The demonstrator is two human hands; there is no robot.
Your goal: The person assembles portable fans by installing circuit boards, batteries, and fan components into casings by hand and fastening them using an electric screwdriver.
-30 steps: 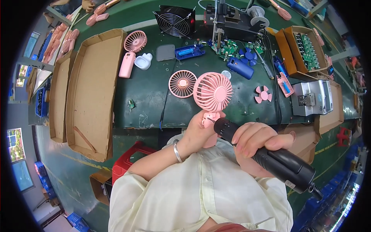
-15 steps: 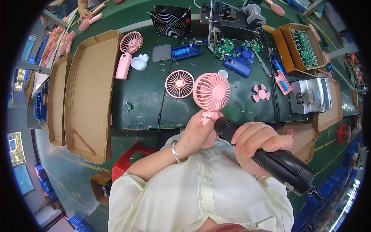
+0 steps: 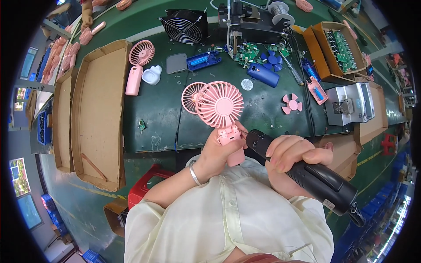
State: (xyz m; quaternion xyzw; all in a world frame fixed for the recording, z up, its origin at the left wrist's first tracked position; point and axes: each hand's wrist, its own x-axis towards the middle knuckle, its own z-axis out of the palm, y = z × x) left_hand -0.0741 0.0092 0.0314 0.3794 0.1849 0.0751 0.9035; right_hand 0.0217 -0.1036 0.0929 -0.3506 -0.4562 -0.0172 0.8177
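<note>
Green bench, cardboard trays, pink fan under a black driver — a fastening step looks to be in hand.

Long empty cardboard trays (image 3: pixel 94 114) flank the green workbench (image 3: pixel 158 118) on the left; a smaller cardboard box of circuit boards (image 3: pixel 337 48) sits far right. Above the bench edge, the left hand (image 3: pixel 219 153) wraps its fingers tight around the pink handheld fan (image 3: pixel 221 109) by its handle, head upright. Right hand (image 3: pixel 291 160) curls closed around the black electric screwdriver (image 3: pixel 307 173), its tip meeting the handle — by my judgement, the next move needs the bit kept square. No label is readable.
</note>
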